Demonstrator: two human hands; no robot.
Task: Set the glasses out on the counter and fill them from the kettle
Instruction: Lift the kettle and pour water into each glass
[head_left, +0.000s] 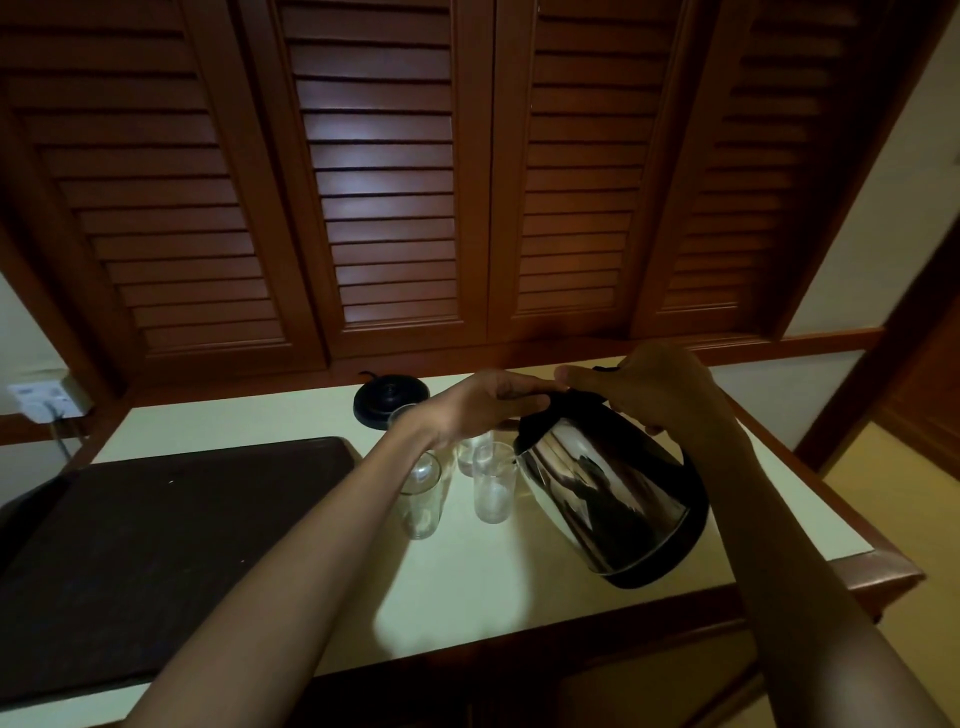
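A steel kettle (608, 493) with a black lid and base is tilted to the left above the cream counter (467, 587), its spout over the rim of a clear glass (493, 486). My right hand (660, 389) grips the kettle's handle from above. My left hand (488, 402) lies with straight fingers on the black lid. A second glass (418, 493) stands to the left of the first, partly behind my left forearm. A third glass (472, 452) is behind them, mostly hidden. A fourth rim (402, 413) shows near the kettle base.
The black kettle base (389, 400) sits at the back of the counter. A dark tray (171, 545) covers the left side. A wall socket (44, 397) with a cord is at far left. Louvred wooden doors (389, 182) rise behind. The counter's wooden edge (878, 566) runs along the right.
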